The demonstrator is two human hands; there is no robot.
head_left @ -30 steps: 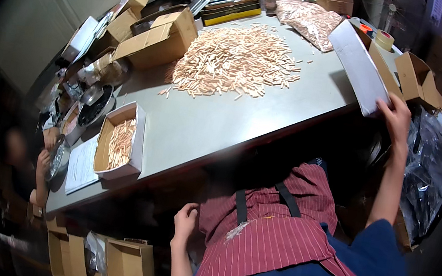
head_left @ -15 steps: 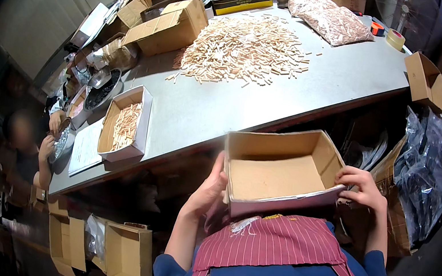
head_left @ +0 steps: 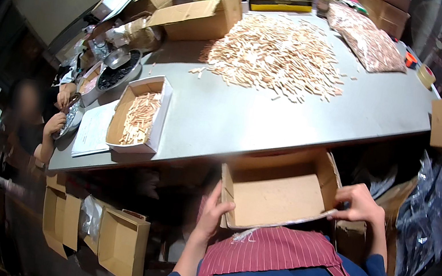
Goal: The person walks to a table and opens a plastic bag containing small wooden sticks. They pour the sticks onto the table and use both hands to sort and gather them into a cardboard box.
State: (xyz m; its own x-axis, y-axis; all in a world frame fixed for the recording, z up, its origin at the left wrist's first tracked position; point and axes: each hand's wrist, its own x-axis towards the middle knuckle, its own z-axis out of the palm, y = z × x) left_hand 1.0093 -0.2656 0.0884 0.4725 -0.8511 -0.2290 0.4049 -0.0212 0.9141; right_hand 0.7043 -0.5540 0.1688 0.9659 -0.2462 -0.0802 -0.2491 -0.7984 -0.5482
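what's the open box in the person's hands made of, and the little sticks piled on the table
Open box: plain brown cardboard by its look, matte, with folded flaps and a raw cut edge. Small sticks: probably bare, unpainted wood, pale tan; too small to be sure.

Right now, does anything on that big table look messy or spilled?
Yes. A big heap of small wooden sticks lies loose on the grey table instead of in a box, with strays scattered around its edges. The empty cardboard box, held by the left hand and right hand, sits tilted below the table edge.
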